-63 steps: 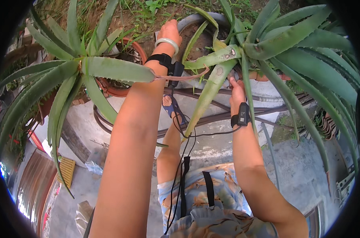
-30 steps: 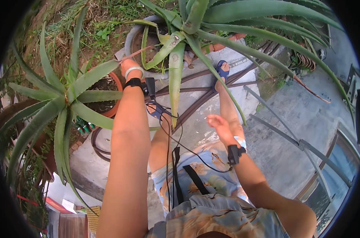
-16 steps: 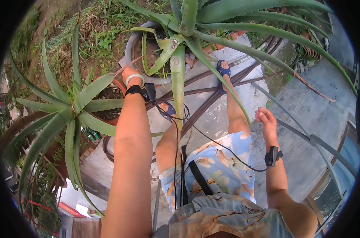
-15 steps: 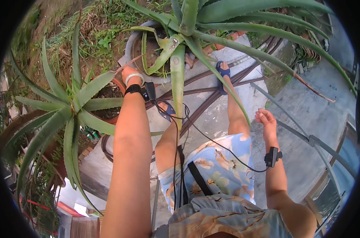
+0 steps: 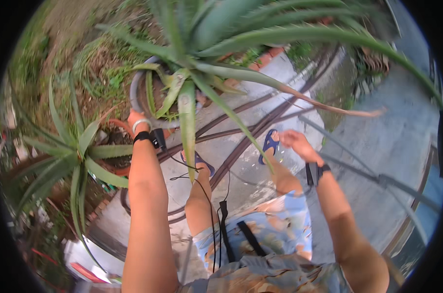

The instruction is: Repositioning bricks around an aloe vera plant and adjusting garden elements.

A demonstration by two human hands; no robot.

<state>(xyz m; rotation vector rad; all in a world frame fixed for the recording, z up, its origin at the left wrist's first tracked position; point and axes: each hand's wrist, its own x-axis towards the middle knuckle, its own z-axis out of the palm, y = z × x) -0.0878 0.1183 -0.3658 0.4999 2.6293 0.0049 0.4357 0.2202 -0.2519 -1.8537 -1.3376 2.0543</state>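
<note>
My left hand point(image 5: 135, 117) reaches forward to the rim of a grey round pot point(image 5: 135, 95). Its fingers look closed, but their tips and anything in them are hidden. From the pot spreads a large aloe plant point(image 5: 185, 63) with long, thorny-edged green leaves, some yellowing. A smaller aloe point(image 5: 80, 154) stands to the left in a terracotta pot point(image 5: 119, 126), close beside my left wrist. My right hand point(image 5: 297, 142), slightly blurred, hovers above my right foot. Its fingers are loosely bent and apart, with nothing seen in them, near a long leaf with a dry brown end point(image 5: 338, 110).
Brown hoses point(image 5: 241, 146) cross the concrete ground point(image 5: 251, 180) around my sandalled feet. A metal frame point(image 5: 382, 180) stands at the right. Grass and soil point(image 5: 84, 63) lie at the far left. Black cables point(image 5: 207, 195) hang from my wrist bands.
The view has shifted, moving the plants leftward in the picture. My right hand has moved forward and inward, toward the long leaves. My left hand stays by the grey pot.
</note>
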